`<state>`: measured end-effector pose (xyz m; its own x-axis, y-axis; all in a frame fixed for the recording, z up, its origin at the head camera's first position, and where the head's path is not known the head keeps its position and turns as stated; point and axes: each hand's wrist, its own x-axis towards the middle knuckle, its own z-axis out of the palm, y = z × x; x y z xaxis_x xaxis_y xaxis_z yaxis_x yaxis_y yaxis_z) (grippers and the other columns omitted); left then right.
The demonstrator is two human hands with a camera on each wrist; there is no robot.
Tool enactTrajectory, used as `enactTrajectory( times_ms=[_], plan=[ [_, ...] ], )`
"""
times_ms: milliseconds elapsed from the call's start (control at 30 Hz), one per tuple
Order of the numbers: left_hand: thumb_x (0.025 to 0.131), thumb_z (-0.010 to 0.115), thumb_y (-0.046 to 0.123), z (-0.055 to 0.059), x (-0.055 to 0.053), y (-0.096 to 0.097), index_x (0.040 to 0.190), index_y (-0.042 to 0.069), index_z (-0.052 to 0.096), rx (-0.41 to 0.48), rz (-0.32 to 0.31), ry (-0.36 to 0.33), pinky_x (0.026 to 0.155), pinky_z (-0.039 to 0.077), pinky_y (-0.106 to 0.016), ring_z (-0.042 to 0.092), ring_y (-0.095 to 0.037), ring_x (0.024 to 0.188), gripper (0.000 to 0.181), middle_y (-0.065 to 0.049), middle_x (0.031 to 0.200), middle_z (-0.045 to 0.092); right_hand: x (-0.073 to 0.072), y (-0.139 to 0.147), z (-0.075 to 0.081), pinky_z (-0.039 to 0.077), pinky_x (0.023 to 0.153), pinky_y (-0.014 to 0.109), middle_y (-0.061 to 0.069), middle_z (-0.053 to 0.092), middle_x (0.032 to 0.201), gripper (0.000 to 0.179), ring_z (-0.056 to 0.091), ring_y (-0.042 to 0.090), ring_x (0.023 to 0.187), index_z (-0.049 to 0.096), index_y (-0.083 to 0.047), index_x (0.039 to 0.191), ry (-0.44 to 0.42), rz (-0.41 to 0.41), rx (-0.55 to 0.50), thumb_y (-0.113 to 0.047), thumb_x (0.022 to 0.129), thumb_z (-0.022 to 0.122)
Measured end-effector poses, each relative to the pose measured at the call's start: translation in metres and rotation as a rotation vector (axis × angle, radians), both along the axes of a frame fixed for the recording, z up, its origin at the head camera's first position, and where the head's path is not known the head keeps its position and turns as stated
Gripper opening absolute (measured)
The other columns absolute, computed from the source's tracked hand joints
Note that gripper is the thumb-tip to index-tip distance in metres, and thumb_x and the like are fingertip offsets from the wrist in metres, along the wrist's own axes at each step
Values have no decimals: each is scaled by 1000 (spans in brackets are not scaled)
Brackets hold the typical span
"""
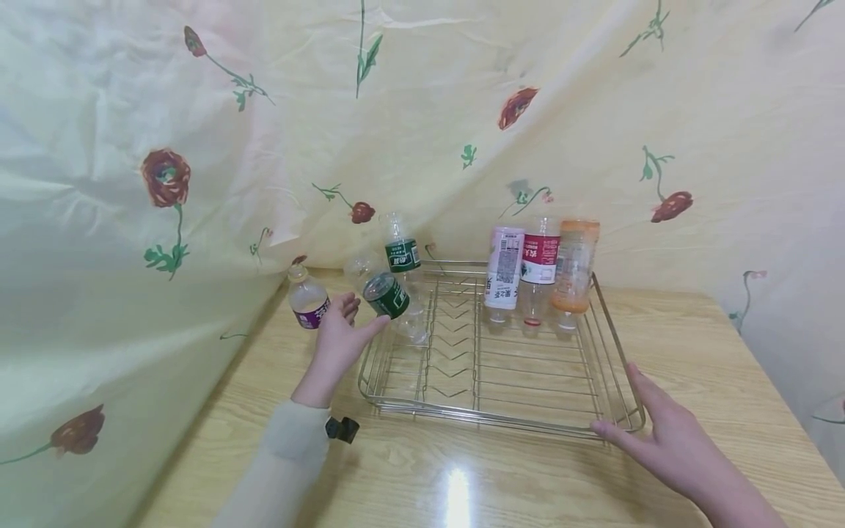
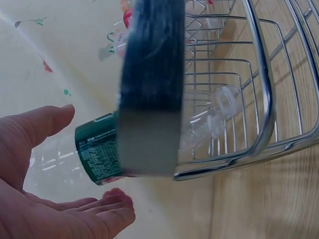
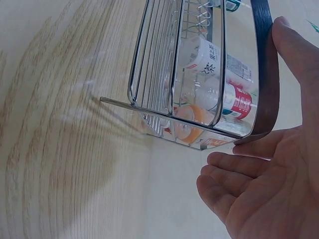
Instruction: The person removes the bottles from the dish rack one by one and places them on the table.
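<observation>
My left hand (image 1: pixel 339 330) is spread beside the wire rack's left side, thumb and fingers apart around a clear green-labelled bottle (image 1: pixel 386 295). This bottle leans neck-down into the rack (image 1: pixel 475 416); in the left wrist view a gap shows between thumb and label (image 2: pixel 97 149), and a dark band hides part of it. Another green-labelled bottle (image 1: pixel 403 255) stands behind. Left of the hand is a purple-labelled bottle (image 1: pixel 308 297). My right hand (image 1: pixel 673 436) rests at the rack's front right corner, its thumb and index finger touching the rim, fingers fairly straight.
At the rack's back right, a white-labelled bottle (image 1: pixel 505 268), a red-labelled bottle (image 1: pixel 540 257) and an orange bottle (image 1: pixel 576 264) stand neck-down. The rack sits on a wooden table (image 1: pixel 403 469). Flowered cloth (image 1: pixel 422 132) hangs behind and along the left side.
</observation>
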<state>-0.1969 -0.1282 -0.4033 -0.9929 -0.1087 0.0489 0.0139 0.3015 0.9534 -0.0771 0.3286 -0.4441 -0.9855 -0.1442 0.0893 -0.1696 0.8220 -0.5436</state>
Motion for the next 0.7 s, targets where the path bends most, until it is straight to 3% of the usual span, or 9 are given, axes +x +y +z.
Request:
enactTrajectory(
  times_ms=[233,700],
  plan=[
    [86,84,28,-4,-11,3,153,-6,31,-21,12,-23,114,36,-46,38,-39,141,92,-27,154,38,0,1,-1,27,99,80,41,20,155,110,27,66,133,4,-4,163,-1,2,7,-47,91,76],
    [87,84,32,-3,-21,11,150,-6,37,-42,3,-55,114,37,-47,39,-39,141,87,-28,151,41,0,0,-1,28,100,78,41,22,154,110,28,65,133,5,-5,163,29,4,1,-46,90,77]
  ],
)
